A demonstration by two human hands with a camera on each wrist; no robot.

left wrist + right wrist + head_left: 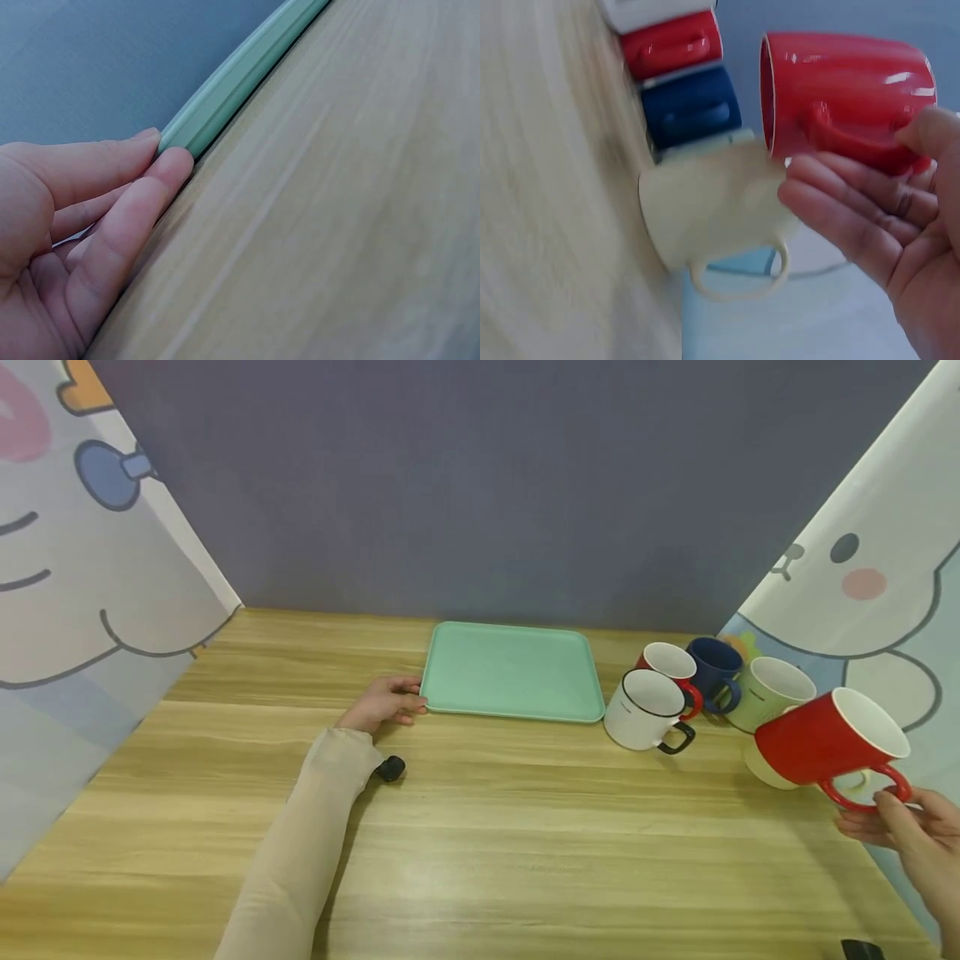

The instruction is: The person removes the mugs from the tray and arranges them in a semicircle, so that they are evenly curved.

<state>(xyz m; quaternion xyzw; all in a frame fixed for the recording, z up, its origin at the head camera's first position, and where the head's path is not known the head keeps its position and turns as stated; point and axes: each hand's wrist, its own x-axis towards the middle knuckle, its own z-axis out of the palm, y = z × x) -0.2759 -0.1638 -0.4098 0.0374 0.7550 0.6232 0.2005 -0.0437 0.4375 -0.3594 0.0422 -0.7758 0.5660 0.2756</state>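
Note:
At the right, my right hand point(918, 839) pinches the handle of a red mug point(825, 739) and holds it tilted above the table, its white inside turned upward. Below and behind it stands a cream mug point(712, 206), largely covered by the red one in the head view. My left hand point(382, 702) is at the near left corner of a mint-green tray point(513, 672). The left wrist view shows thumb and fingertips point(178, 161) pinching the tray's rim. The tray lies flat with nothing on it.
Left of the held mug stand a white mug with a black rim point(637, 714), another red mug point(670, 662), a navy blue mug point(712, 664) and a light green mug point(765, 693), close together. A dark grey panel point(480, 485) backs the wooden table point(525, 827); printed sheets flank both sides.

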